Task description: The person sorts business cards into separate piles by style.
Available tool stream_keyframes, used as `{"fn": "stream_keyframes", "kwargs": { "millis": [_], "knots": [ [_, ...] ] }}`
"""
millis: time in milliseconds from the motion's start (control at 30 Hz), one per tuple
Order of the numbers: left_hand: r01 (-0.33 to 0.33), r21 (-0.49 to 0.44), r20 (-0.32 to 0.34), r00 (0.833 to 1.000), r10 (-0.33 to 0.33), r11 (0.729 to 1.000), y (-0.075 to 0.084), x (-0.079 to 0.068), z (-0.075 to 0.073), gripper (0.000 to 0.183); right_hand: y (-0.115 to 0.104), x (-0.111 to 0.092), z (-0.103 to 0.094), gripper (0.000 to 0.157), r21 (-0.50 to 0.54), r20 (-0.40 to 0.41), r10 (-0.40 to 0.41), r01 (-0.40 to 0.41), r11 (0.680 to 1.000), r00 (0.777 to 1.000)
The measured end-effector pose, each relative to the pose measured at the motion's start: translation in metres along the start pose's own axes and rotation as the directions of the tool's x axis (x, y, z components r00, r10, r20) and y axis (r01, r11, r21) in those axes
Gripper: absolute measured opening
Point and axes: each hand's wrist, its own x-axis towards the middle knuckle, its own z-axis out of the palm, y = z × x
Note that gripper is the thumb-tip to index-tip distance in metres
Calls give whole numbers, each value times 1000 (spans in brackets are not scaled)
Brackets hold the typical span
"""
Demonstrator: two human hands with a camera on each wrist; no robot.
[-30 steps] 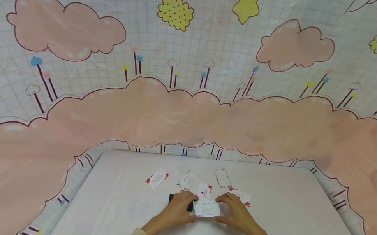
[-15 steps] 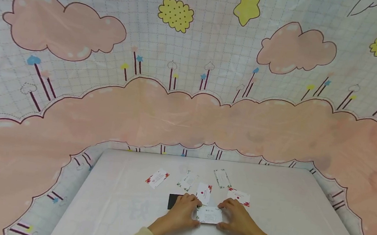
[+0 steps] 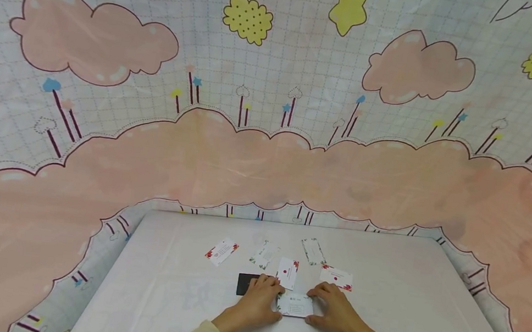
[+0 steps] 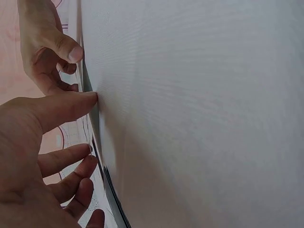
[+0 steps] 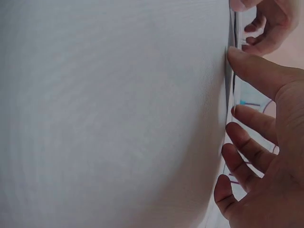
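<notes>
One half-curled left hand [image 3: 256, 301] and a matching right hand [image 3: 340, 312] grip a white card [image 3: 295, 305] by its ends, lower centre of the frame, likely light, stiffish and easily creased, best held by the edges.

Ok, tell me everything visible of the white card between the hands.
The white card is rectangular and looks papery, with unreadable print and greenish leaf marks at its left end. It sits print upward on or just above the table, long edges running left to right. The left hand and right hand hold its short ends. Whether it is one card or several is unclear.
</notes>
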Motion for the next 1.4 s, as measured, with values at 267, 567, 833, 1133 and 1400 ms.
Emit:
{"fn": "stream_keyframes", "kwargs": {
  "millis": [267,567,833,1133,1400],
  "knots": [
    [5,32,-3,1000,-5,999,1,-1,1,52,0,1,1,46,-2,15,19,-19,1000,1000],
    [13,38,8,1000,-13,999,-2,-3,1,55,-2,-2,1,48,40,38,25,-26,999,999],
    [0,19,0,1000,1,1000,-3,-4,-1,54,-3,-2,0,49,30,32,29,-30,999,999],
    [-27,-10,-43,999,26,1000,-3,-7,-4,53,-3,-2,-2,46,37,0,8,-8,999,1000],
    [-5,-58,-105,994,-1,998,-2,-13,-12,51,-7,3,-12,49,46,-17,31,-30,999,999]
  ]
}}
